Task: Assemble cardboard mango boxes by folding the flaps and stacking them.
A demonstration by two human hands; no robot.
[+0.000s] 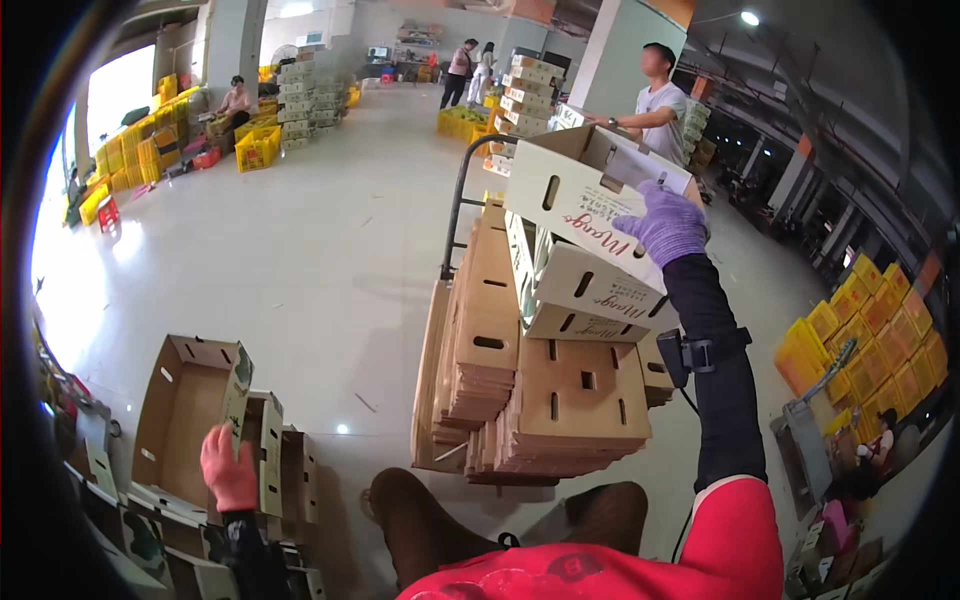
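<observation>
My right hand (668,225), in a purple knitted glove, grips the upper edge of an open white cardboard box (560,190). That box is tilted on top of more white boxes (598,275), with oval hand holes in their walls. Under them are stacks of flat brown cardboard (575,390) on a cart (462,190) with a dark metal handle. Low on the left, my left hand (229,468), in a reddish glove, has its fingers stretched out and holds nothing. It is beside an open box (190,400) with a brown inside; whether it touches the box I cannot tell.
More open boxes (270,460) crowd the lower left. A person (660,110) in a white shirt stands behind the cart. Yellow crates (870,320) are piled at the right, others (150,150) at the far left. A pillar (630,60) rises behind the cart.
</observation>
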